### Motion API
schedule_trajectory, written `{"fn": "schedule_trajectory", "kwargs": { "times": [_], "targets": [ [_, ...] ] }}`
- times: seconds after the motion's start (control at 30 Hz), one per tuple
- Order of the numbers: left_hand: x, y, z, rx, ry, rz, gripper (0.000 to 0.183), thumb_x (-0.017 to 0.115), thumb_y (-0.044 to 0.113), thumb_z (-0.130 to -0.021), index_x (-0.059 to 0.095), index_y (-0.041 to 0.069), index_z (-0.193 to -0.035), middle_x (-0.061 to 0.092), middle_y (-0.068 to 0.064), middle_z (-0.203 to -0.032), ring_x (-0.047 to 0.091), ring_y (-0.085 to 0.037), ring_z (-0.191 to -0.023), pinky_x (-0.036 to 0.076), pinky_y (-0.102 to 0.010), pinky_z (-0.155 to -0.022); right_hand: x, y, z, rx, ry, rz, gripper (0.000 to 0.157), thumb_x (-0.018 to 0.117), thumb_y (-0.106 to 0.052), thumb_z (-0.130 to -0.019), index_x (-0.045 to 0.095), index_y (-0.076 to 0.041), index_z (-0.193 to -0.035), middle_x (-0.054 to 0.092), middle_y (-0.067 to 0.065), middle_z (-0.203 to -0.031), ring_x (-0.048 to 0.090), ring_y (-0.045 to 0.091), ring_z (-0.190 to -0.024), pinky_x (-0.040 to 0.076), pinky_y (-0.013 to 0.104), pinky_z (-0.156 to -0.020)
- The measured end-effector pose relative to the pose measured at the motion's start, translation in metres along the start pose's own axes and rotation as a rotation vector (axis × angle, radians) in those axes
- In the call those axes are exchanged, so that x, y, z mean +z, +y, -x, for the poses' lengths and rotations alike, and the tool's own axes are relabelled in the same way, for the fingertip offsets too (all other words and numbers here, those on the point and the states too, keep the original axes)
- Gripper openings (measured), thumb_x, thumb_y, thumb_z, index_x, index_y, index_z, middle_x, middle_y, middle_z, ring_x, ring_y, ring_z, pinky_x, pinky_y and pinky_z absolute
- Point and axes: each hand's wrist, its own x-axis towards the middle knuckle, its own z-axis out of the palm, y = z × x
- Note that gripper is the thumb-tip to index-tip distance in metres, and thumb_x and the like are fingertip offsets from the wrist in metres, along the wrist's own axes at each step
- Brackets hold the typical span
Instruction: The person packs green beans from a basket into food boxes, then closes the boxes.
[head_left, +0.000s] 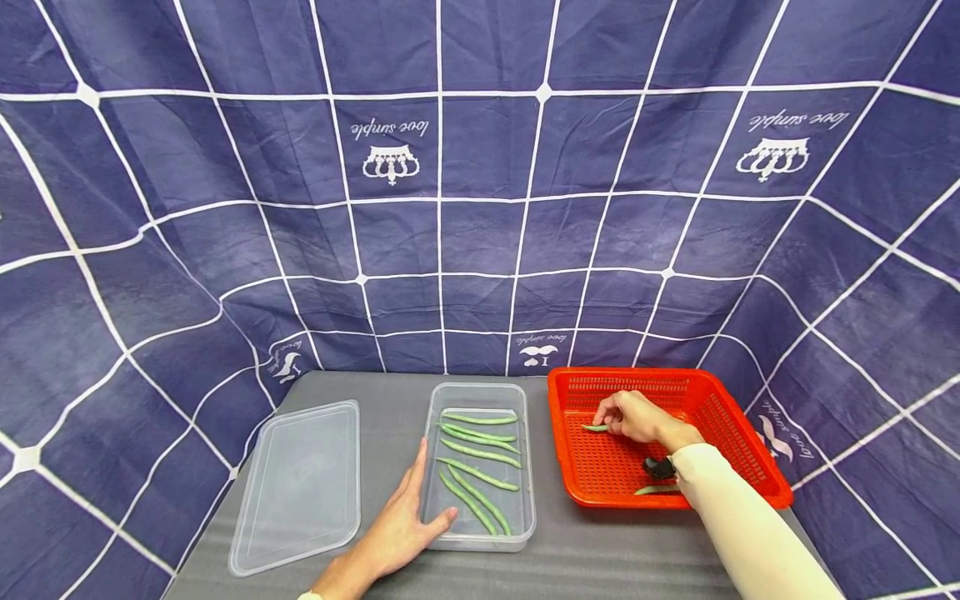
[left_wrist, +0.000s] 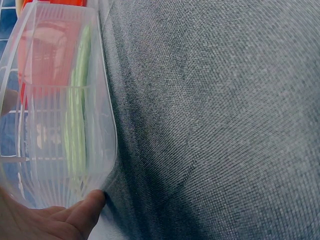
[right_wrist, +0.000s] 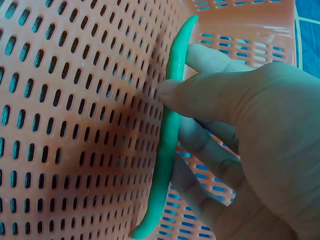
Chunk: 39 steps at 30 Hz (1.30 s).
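Observation:
In the red plastic basket (head_left: 558, 442), my right hand (head_left: 633, 415) pinches a green bean (right_wrist: 168, 130) between thumb and fingers, close to the basket's slotted floor. Another bean (head_left: 654, 490) lies near the basket's front wall, partly hidden by the right forearm. Several green beans (head_left: 480, 452) lie apart in a clear plastic container (head_left: 531, 500) at the middle of the table. My left hand (head_left: 401, 525) rests against that container's left side, fingers extended and thumb over the near left rim. The left wrist view shows its fingers (left_wrist: 90, 212) touching the container's wall.
To the left, a translucent lid (head_left: 300, 487) lies flat on the grey tabletop (head_left: 393, 450). A blue cloth with white lines (head_left: 480, 237) hangs behind and along both sides. The basket stands right of the container, with a strip of table between them.

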Motion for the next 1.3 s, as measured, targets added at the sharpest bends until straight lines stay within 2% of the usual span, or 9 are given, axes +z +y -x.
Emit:
{"fn": "schedule_trajectory", "kwargs": {
  "times": [0.13, 0.33, 0.5, 0.63, 0.87, 1.0, 1.2, 1.3],
  "targets": [
    [0.0, -0.001, 0.0, -0.021, -0.007, 0.01, 0.125, 0.092, 0.044, -0.099, 0.01, 0.015, -0.189, 0.04, -0.028, -0.186, 0.045, -0.052, -0.17, 0.041, -0.073, -0.135, -0.004, -0.01, -0.001, 0.077, -0.01, 0.044, 0.032, 0.078, 0.015, -0.083, 0.087, -0.013, -0.097, 0.075, -0.004, -0.081, 0.062, 0.002, -0.078, 0.051, 0.021, -0.072],
    [0.0, -0.001, 0.0, -0.034, -0.018, 0.016, 0.125, 0.091, 0.044, -0.1, 0.008, 0.015, -0.189, 0.037, -0.028, -0.187, 0.042, -0.05, -0.172, 0.039, -0.072, -0.137, -0.006, -0.011, -0.002, 0.091, 0.009, 0.083, 0.033, 0.079, 0.016, -0.085, 0.087, -0.014, -0.098, 0.082, -0.002, -0.089, 0.066, 0.003, -0.082, 0.055, 0.024, -0.077],
    [0.0, -0.002, 0.0, -0.027, -0.019, 0.023, 0.126, 0.091, 0.046, -0.1, 0.008, 0.014, -0.189, 0.036, -0.029, -0.188, 0.041, -0.051, -0.173, 0.038, -0.072, -0.137, -0.007, -0.014, -0.002, 0.095, 0.032, 0.059, 0.034, 0.078, 0.017, -0.085, 0.087, -0.012, -0.101, 0.086, 0.0, -0.095, 0.066, 0.0, -0.085, 0.059, 0.029, -0.079],
    [-0.001, -0.001, 0.0, -0.027, -0.024, 0.026, 0.126, 0.091, 0.047, -0.1, 0.008, 0.016, -0.19, 0.037, -0.029, -0.187, 0.041, -0.051, -0.173, 0.039, -0.073, -0.136, -0.008, -0.017, -0.003, 0.096, 0.029, 0.035, 0.034, 0.078, 0.017, -0.087, 0.087, -0.01, -0.105, 0.087, 0.006, -0.097, 0.069, 0.004, -0.087, 0.061, 0.034, -0.083],
    [-0.001, -0.002, 0.0, -0.022, -0.025, 0.018, 0.126, 0.09, 0.047, -0.1, 0.007, 0.015, -0.189, 0.039, -0.028, -0.187, 0.042, -0.05, -0.172, 0.039, -0.072, -0.136, -0.01, -0.022, -0.005, 0.108, 0.038, -0.007, 0.033, 0.077, 0.016, -0.091, 0.085, -0.009, -0.111, 0.087, 0.013, -0.1, 0.073, 0.01, -0.088, 0.06, 0.03, -0.084],
    [-0.001, -0.003, -0.001, -0.019, -0.023, 0.012, 0.126, 0.09, 0.047, -0.1, 0.008, 0.015, -0.189, 0.04, -0.027, -0.186, 0.043, -0.05, -0.172, 0.04, -0.072, -0.136, -0.011, -0.026, -0.007, 0.098, 0.05, 0.001, 0.032, 0.076, 0.015, -0.093, 0.084, -0.01, -0.112, 0.085, 0.01, -0.097, 0.07, 0.007, -0.087, 0.061, 0.033, -0.082],
    [-0.001, -0.003, -0.002, -0.021, -0.025, 0.009, 0.126, 0.091, 0.046, -0.1, 0.008, 0.015, -0.189, 0.04, -0.029, -0.186, 0.044, -0.052, -0.171, 0.041, -0.072, -0.135, -0.013, -0.032, -0.008, 0.074, 0.088, 0.042, 0.031, 0.079, 0.013, -0.095, 0.085, -0.011, -0.114, 0.082, -0.007, -0.092, 0.071, 0.003, -0.088, 0.062, 0.032, -0.083],
    [-0.001, -0.002, -0.002, -0.02, -0.026, 0.012, 0.126, 0.091, 0.045, -0.1, 0.008, 0.014, -0.189, 0.039, -0.03, -0.186, 0.043, -0.052, -0.171, 0.04, -0.072, -0.136, -0.015, -0.036, -0.008, 0.081, 0.099, 0.025, 0.029, 0.079, 0.013, -0.095, 0.084, -0.009, -0.114, 0.081, -0.007, -0.091, 0.07, 0.004, -0.085, 0.062, 0.032, -0.081]
  ]
}}
